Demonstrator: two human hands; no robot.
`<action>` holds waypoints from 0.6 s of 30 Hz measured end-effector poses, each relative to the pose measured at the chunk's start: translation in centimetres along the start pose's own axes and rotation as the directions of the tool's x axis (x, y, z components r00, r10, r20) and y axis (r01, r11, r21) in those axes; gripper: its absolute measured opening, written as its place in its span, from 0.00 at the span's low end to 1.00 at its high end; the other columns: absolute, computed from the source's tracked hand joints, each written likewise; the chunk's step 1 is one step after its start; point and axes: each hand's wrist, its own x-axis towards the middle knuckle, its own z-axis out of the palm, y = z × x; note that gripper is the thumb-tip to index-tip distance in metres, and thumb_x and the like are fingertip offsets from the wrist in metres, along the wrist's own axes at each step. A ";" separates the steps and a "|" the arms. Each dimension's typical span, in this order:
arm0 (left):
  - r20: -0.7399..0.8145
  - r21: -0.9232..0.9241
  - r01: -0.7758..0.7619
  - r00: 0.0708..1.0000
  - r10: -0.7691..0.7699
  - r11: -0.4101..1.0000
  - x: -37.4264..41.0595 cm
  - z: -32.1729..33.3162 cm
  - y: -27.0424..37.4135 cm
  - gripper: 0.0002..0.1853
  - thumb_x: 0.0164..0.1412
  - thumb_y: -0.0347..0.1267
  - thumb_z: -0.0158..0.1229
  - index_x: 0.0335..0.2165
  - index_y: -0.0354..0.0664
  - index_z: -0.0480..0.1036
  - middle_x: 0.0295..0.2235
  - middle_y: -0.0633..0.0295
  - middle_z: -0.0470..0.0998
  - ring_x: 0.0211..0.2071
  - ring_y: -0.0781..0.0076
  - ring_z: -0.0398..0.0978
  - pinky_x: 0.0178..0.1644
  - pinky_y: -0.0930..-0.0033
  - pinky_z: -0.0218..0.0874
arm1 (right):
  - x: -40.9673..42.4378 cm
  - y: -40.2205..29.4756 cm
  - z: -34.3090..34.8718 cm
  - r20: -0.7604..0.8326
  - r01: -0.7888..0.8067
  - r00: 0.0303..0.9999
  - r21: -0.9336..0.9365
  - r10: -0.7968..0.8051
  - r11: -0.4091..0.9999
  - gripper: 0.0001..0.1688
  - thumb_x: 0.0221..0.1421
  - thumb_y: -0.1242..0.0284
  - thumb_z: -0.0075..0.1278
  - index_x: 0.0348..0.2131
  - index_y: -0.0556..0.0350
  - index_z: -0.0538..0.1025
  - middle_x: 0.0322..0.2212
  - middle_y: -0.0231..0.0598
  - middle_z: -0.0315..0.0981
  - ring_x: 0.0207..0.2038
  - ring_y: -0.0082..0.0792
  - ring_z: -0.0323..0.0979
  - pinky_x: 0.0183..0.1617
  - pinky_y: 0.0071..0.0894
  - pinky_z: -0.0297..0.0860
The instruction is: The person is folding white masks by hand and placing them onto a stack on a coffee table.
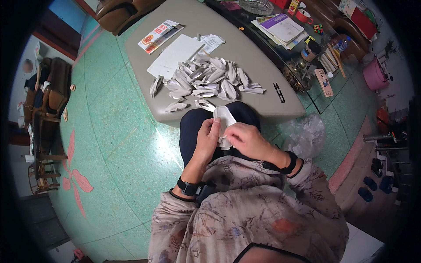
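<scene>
Over my lap, my left hand (208, 135) grips a flat whitish folded piece (225, 115), its rounded end pointing away from me. At the near end of that piece, the fingers of my right hand (245, 139) are pinched on a small white bit; what it is made of cannot be told. Just beyond my knees, many similar whitish folded pieces (207, 77) lie heaped on a grey padded surface (263, 62). Black thread snips (279, 92) rest to the right of the heap. Behind it lie a white board (176, 56) and a printed booklet (160, 36).
A dark glass-topped table (279, 59) at the upper right holds papers, a red cup (304, 16) and a puzzle cube (318, 29). A clear plastic bag (307, 134) sits on the floor to my right. A phone-like pink item (324, 82) lies near the table's edge.
</scene>
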 end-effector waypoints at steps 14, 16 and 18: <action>0.510 -0.127 0.120 0.859 -0.039 0.985 0.3 -2.5 -0.3 0.38 0.46 0.23 0.65 0.54 0.34 0.53 0.41 0.57 0.70 0.41 0.72 0.71 0.45 0.72 0.65 | 0.2 2.7 -0.6 0.203 -0.339 0.936 0.301 0.287 0.892 0.07 0.55 0.74 0.45 0.29 0.61 0.67 0.22 0.39 0.71 0.20 0.26 0.70 0.22 0.24 0.66; 0.529 -0.124 0.084 0.849 -0.006 0.989 0.3 -2.7 -0.4 0.38 0.45 0.20 0.63 0.54 0.35 0.53 0.42 0.58 0.69 0.42 0.71 0.70 0.46 0.72 0.65 | 0.2 3.0 -0.6 0.236 -0.517 0.852 0.518 0.467 0.682 0.06 0.57 0.74 0.43 0.30 0.60 0.66 0.23 0.37 0.70 0.20 0.25 0.71 0.21 0.21 0.67; 0.511 -0.169 0.137 0.859 -0.032 0.976 -0.1 -2.3 0.0 0.35 0.45 0.18 0.60 0.52 0.36 0.56 0.41 0.60 0.69 0.41 0.72 0.71 0.46 0.71 0.65 | 0.5 3.3 -1.6 0.301 -0.531 0.840 0.628 0.452 0.568 0.07 0.59 0.74 0.40 0.32 0.61 0.65 0.28 0.39 0.69 0.24 0.25 0.73 0.21 0.19 0.70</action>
